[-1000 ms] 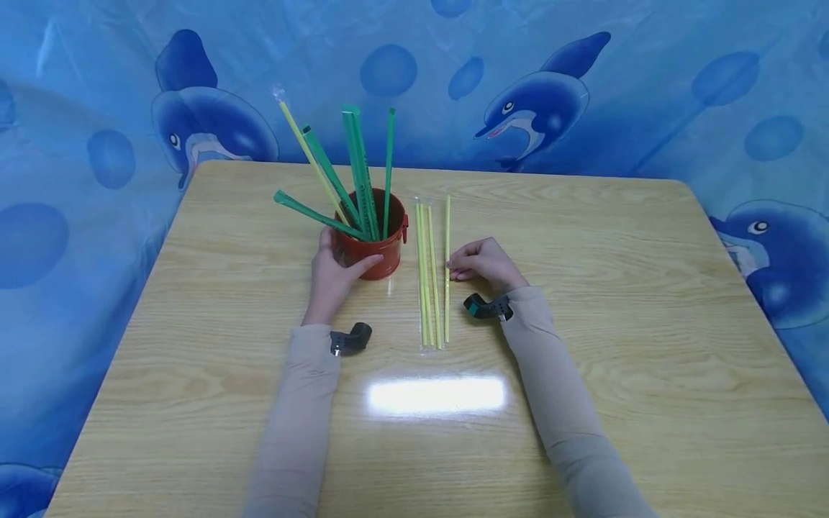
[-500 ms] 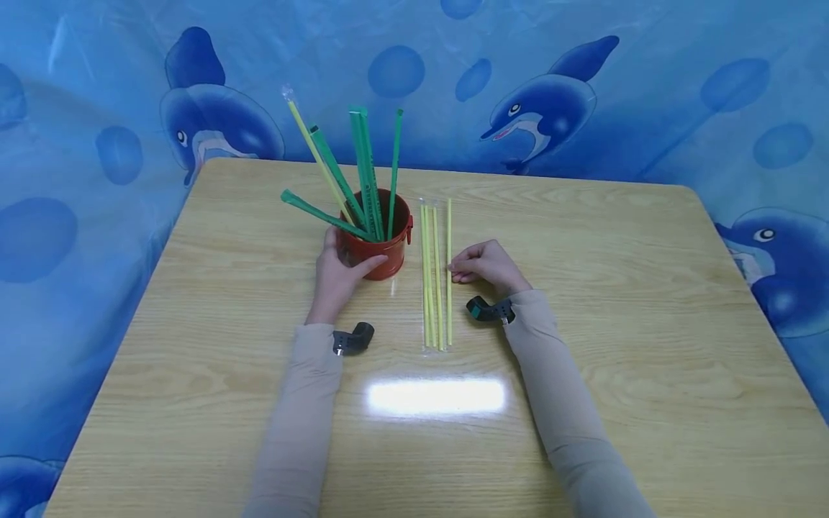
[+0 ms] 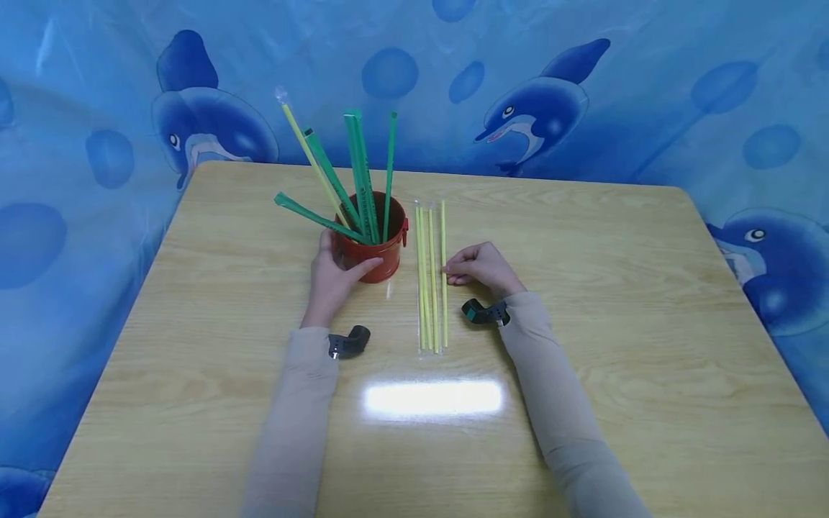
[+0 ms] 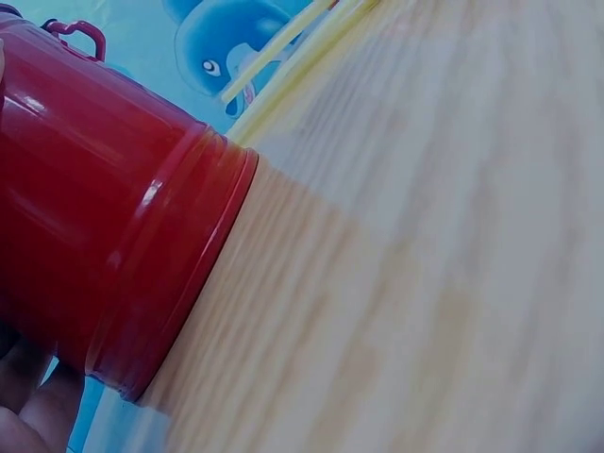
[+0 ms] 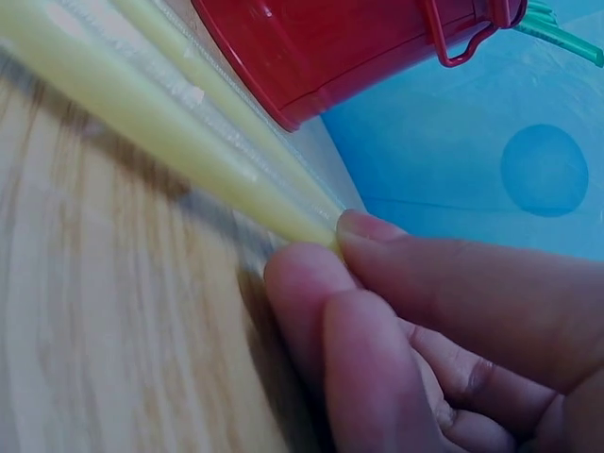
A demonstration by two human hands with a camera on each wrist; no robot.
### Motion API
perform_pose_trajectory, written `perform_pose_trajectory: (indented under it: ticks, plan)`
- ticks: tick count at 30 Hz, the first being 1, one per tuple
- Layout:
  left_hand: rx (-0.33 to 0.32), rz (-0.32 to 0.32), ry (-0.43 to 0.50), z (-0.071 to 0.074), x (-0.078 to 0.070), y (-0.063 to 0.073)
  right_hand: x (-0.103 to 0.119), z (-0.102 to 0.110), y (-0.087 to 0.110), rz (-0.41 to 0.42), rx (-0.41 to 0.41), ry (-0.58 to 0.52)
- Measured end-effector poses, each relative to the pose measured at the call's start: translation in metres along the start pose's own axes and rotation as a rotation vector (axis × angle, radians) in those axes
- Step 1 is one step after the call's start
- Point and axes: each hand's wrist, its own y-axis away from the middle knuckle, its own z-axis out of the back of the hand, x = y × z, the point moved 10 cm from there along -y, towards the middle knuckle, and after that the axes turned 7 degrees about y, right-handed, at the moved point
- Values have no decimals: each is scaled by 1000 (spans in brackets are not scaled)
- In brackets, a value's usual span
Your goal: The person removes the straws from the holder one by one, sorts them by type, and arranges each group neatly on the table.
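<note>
In the head view my left hand grips the side of a small red metal bucket, thumb across its front. Several green-wrapped straws and one yellow straw in clear film lean inside it. Right of the bucket, yellow straws in clear wrappers lie side by side on the table. My right hand pinches the rightmost yellow straw near its middle. The right wrist view shows the thumb and fingertips meeting at that straw's side. Most of my left hand is out of the left wrist view.
The light wood table carries a bright light reflection near its front. Behind it hangs a blue curtain with dolphins. The bucket's handle lug faces the straws on the table.
My right hand has shifted slightly left with the rightmost straw, narrowing the gap to the other straws. The left hand keeps its grip on the bucket. The head view wavers slightly.
</note>
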Motion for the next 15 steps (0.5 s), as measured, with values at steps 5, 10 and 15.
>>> perform_pose_trajectory:
  ticks: [5,10,15]
  plan:
    - [2,26,4,-1,1,-1,0,2,0,2,-12,0]
    - [8,25,31,-1,2,0,-3,0,0,-13,-2,7]
    - [12,6,37,0,2,1,-3,-1,-1,10,-16,10]
